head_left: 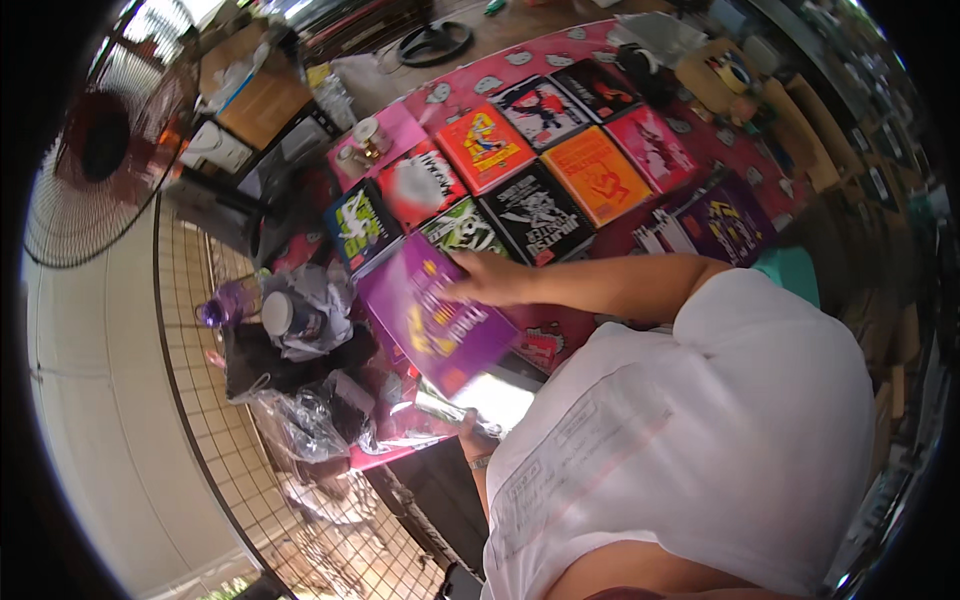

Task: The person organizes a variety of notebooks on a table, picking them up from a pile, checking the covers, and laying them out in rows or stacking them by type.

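A purple notebook (400, 300) with yellow and white cover print is gripped at its upper right edge by my right hand (490, 278), fingers lying over the cover. It is tilted and slightly blurred above the pink table. Below its lower corner, my left hand (475, 430) is closed at the edge of a bright white, overexposed sheet-like thing (505, 400); its kind is washed out by glare. Beyond my right hand lie notebooks in rows: a black one (535, 212), a green and white one (465, 228) partly covered by the purple notebook, and an orange one (594, 175).
A stack of purple notebooks (725, 220) stands at the table's right. On the left are a purple bottle (238, 298), a lidded tub (290, 316) and crumpled plastic (300, 425). A fan (100, 140) and cardboard box (255, 85) are farther left. The patterned pink tablecloth (480, 85) extends behind.
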`<action>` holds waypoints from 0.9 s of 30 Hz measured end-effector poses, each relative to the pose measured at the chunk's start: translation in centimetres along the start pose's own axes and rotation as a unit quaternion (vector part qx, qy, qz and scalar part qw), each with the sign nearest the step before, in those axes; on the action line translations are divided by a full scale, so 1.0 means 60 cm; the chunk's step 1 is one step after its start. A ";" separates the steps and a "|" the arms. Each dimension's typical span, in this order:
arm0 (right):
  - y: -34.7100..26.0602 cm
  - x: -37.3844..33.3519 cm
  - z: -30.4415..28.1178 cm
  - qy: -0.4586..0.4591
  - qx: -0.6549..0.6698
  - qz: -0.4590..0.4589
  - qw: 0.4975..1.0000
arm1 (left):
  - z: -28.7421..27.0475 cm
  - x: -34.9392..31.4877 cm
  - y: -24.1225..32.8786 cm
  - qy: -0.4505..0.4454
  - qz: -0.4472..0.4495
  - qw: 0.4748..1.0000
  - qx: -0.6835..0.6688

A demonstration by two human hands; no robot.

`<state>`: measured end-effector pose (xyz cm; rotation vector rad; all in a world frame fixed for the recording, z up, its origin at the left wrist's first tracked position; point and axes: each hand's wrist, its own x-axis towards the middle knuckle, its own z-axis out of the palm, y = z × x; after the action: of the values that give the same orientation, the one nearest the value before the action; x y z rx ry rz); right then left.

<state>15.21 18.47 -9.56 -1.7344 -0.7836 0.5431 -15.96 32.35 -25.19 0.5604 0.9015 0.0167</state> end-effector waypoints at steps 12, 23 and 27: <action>0.096 -0.335 -0.097 0.029 0.153 0.115 0.981 | 0.247 0.027 -0.040 -0.246 0.162 0.910 0.290; 0.211 -0.477 -0.090 0.156 0.034 0.101 0.982 | 0.310 0.025 -0.113 -0.324 0.219 0.842 0.372; 0.207 -0.448 -0.063 0.172 0.108 0.007 0.979 | 0.303 0.042 -0.104 -0.346 0.162 0.861 0.336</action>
<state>2.54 -6.00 -21.05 -1.5760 -0.4490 0.3108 -2.15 19.33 -21.10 1.2710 0.0667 -0.1942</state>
